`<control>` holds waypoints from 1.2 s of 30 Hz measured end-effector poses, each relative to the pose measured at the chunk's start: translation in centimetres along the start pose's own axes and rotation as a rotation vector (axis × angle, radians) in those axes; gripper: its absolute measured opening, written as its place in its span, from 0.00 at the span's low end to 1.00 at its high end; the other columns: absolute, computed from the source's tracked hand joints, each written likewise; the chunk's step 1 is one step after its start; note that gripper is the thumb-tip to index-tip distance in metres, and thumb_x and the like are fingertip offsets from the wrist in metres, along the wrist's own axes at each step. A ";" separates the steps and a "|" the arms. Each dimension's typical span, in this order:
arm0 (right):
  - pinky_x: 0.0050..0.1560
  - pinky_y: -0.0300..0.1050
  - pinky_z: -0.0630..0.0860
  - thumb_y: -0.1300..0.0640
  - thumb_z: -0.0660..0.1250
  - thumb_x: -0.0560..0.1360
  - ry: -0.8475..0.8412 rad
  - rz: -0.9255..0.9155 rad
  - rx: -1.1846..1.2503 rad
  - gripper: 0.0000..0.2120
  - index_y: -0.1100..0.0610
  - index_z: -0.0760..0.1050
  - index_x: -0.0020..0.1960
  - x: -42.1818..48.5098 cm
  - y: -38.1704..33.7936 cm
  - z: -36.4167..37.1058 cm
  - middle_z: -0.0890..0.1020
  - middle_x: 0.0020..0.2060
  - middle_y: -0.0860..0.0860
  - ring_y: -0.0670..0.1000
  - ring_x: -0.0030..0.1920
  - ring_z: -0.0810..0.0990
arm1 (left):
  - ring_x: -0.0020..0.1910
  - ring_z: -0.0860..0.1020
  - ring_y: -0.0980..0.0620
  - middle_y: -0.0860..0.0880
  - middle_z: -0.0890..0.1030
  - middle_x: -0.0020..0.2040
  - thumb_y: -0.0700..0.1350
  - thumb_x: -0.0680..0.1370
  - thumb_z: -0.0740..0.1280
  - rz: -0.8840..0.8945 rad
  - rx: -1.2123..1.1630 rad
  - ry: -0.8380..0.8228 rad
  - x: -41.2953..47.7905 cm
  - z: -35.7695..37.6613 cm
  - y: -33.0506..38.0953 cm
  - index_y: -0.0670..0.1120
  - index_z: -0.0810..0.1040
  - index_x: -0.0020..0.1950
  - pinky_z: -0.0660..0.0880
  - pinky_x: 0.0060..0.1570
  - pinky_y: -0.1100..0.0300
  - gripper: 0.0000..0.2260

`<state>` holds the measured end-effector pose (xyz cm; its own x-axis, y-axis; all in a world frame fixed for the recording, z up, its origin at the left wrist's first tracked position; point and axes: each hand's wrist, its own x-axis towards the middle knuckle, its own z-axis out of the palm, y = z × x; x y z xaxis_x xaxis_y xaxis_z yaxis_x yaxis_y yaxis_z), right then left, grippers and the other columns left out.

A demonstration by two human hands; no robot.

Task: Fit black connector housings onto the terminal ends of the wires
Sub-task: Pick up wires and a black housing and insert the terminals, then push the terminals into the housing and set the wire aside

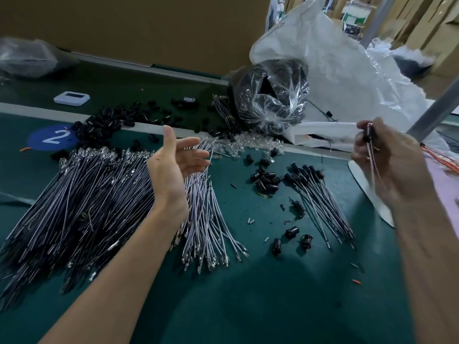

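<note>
My right hand (382, 157) is raised at the right and grips a black connector housing (369, 134) with thin wires (372, 167) hanging down from it. My left hand (173, 160) hovers open, palm up, above a pile of pale wires with metal terminals (206, 219). A large heap of dark wires (82, 207) lies to the left. Loose black housings (267, 181) lie in the middle of the green mat. A bundle of wires with housings fitted (320, 194) lies to their right.
More black housings (104, 125) are scattered along the conveyor edge near a blue disc marked 2 (52, 138). A clear bag of black parts (270, 95) and white plastic sheeting (347, 70) stand at the back right. A white device (71, 98) lies at the back left. Orange wires (442, 155) lie at the right edge.
</note>
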<state>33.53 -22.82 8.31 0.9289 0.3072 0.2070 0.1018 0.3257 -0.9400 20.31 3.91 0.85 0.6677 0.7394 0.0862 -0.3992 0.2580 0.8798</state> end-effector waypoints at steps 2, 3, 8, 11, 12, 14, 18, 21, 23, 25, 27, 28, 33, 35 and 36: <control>0.35 0.31 0.76 0.54 0.67 0.77 0.082 -0.049 -0.391 0.12 0.63 0.80 0.50 1.2 -0.1 -1.1 0.82 0.31 0.46 0.41 0.30 0.78 | 0.32 0.82 0.49 0.47 0.84 0.34 0.57 0.83 0.55 -0.002 0.002 0.036 -0.1 0.0 -0.1 0.45 0.83 0.43 0.79 0.36 0.59 0.23; 0.34 0.30 0.75 0.55 0.68 0.77 0.100 -0.064 -0.565 0.13 0.65 0.80 0.53 1.7 0.1 -1.3 0.82 0.30 0.45 0.40 0.29 0.78 | 0.32 0.82 0.49 0.47 0.84 0.33 0.57 0.83 0.55 -0.001 0.008 0.040 -0.1 0.2 -0.2 0.45 0.83 0.42 0.79 0.35 0.59 0.23; 0.45 0.40 0.76 0.53 0.66 0.79 -0.037 -0.087 -1.306 0.14 0.62 0.81 0.57 1.9 2.8 2.3 0.82 0.43 0.50 0.46 0.39 0.79 | 0.32 0.82 0.49 0.46 0.84 0.34 0.57 0.83 0.55 -0.004 0.040 0.054 -0.1 0.3 -0.3 0.45 0.83 0.42 0.79 0.35 0.60 0.24; 0.48 0.46 0.81 0.53 0.68 0.78 -0.324 -0.039 -1.320 0.09 0.58 0.83 0.47 -0.5 4.9 7.5 0.84 0.39 0.49 0.48 0.38 0.82 | 0.32 0.82 0.49 0.46 0.84 0.34 0.57 0.83 0.56 -0.016 0.042 0.064 -0.2 0.3 -0.4 0.44 0.83 0.42 0.79 0.35 0.61 0.24; 0.44 0.45 0.82 0.51 0.69 0.77 -0.442 0.045 -1.312 0.10 0.57 0.83 0.45 -1.5 5.9 9.4 0.84 0.37 0.49 0.48 0.36 0.83 | 0.32 0.82 0.49 0.45 0.84 0.34 0.57 0.83 0.56 -0.015 0.049 0.064 -0.1 0.3 -0.5 0.44 0.83 0.42 0.79 0.35 0.61 0.24; 0.41 0.46 0.82 0.48 0.69 0.77 -0.621 0.191 -1.344 0.14 0.59 0.81 0.44 -3.4 8.1 12.5 0.85 0.36 0.52 0.50 0.35 0.84 | 0.32 0.82 0.49 0.45 0.84 0.35 0.57 0.83 0.56 -0.015 0.060 0.060 -0.2 0.3 -0.6 0.43 0.83 0.43 0.78 0.36 0.60 0.24; 0.47 0.53 0.80 0.48 0.69 0.76 -0.647 0.162 -1.485 0.15 0.61 0.78 0.44 -4.4 10.6 14.8 0.82 0.41 0.56 0.58 0.44 0.80 | 0.33 0.82 0.47 0.44 0.84 0.35 0.58 0.83 0.56 -0.012 0.074 0.050 -0.1 0.3 -0.7 0.42 0.83 0.43 0.78 0.36 0.59 0.25; 0.44 0.49 0.81 0.53 0.70 0.75 -0.629 0.259 -1.313 0.10 0.59 0.81 0.39 -3.7 10.8 14.1 0.84 0.37 0.55 0.52 0.39 0.82 | 0.32 0.82 0.47 0.44 0.84 0.35 0.58 0.83 0.57 -0.013 0.081 0.056 0.0 0.2 -0.8 0.42 0.83 0.44 0.78 0.35 0.59 0.24; 0.34 0.43 0.77 0.55 0.71 0.75 -0.575 0.329 -1.126 0.10 0.59 0.82 0.38 -3.7 10.6 13.3 0.85 0.33 0.53 0.46 0.30 0.78 | 0.32 0.81 0.47 0.44 0.84 0.35 0.57 0.82 0.57 -0.015 0.097 0.056 0.0 0.2 -0.8 0.42 0.83 0.44 0.78 0.36 0.58 0.24; 0.28 0.38 0.72 0.58 0.71 0.76 -0.494 0.360 -0.931 0.08 0.59 0.81 0.39 -3.8 10.3 12.4 0.85 0.33 0.53 0.44 0.28 0.75 | 0.32 0.81 0.47 0.44 0.84 0.35 0.56 0.82 0.59 -0.006 0.120 0.062 -0.1 0.4 -0.5 0.43 0.83 0.43 0.77 0.37 0.57 0.21; 0.27 0.37 0.71 0.62 0.71 0.76 -0.407 0.352 -0.726 0.03 0.59 0.80 0.43 -3.7 9.8 11.6 0.84 0.32 0.52 0.45 0.27 0.75 | 0.32 0.81 0.49 0.46 0.84 0.36 0.54 0.82 0.61 0.007 0.194 0.069 0.1 0.4 0.4 0.44 0.82 0.43 0.76 0.36 0.58 0.18; 0.27 0.37 0.72 0.63 0.71 0.75 -0.366 0.331 -0.631 0.02 0.59 0.79 0.47 -3.6 9.5 11.3 0.84 0.31 0.52 0.45 0.27 0.75 | 0.31 0.80 0.50 0.47 0.84 0.36 0.53 0.82 0.61 0.016 0.262 0.062 0.4 0.3 1.0 0.46 0.82 0.43 0.75 0.34 0.59 0.16; 0.29 0.34 0.71 0.63 0.71 0.75 -0.185 0.162 -0.395 0.04 0.59 0.82 0.49 -3.4 8.9 10.6 0.83 0.31 0.49 0.44 0.28 0.75 | 0.44 0.80 0.42 0.46 0.81 0.45 0.49 0.78 0.68 0.172 1.586 -0.007 2.2 -2.0 4.9 0.49 0.82 0.50 0.73 0.40 0.54 0.06; 0.29 0.34 0.70 0.61 0.71 0.75 -0.160 0.143 -0.389 0.02 0.59 0.83 0.46 -3.5 9.1 10.5 0.82 0.30 0.49 0.44 0.28 0.74 | 0.45 0.77 0.42 0.46 0.77 0.43 0.47 0.75 0.72 0.090 1.910 -0.055 1.9 -3.0 5.9 0.48 0.81 0.51 0.69 0.41 0.55 0.07; 0.29 0.35 0.70 0.60 0.71 0.75 -0.153 0.140 -0.400 0.03 0.60 0.83 0.46 -3.6 9.3 10.6 0.81 0.30 0.49 0.44 0.28 0.73 | 0.46 0.77 0.43 0.47 0.75 0.42 0.48 0.73 0.74 0.016 1.982 -0.093 1.7 -3.4 6.1 0.48 0.81 0.51 0.68 0.42 0.54 0.09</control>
<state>27.36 -11.43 1.73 0.8832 0.4620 0.0801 0.1369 -0.0907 -0.9864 16.89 8.89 4.74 0.7232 0.6880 0.0599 0.6845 -0.7256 0.0702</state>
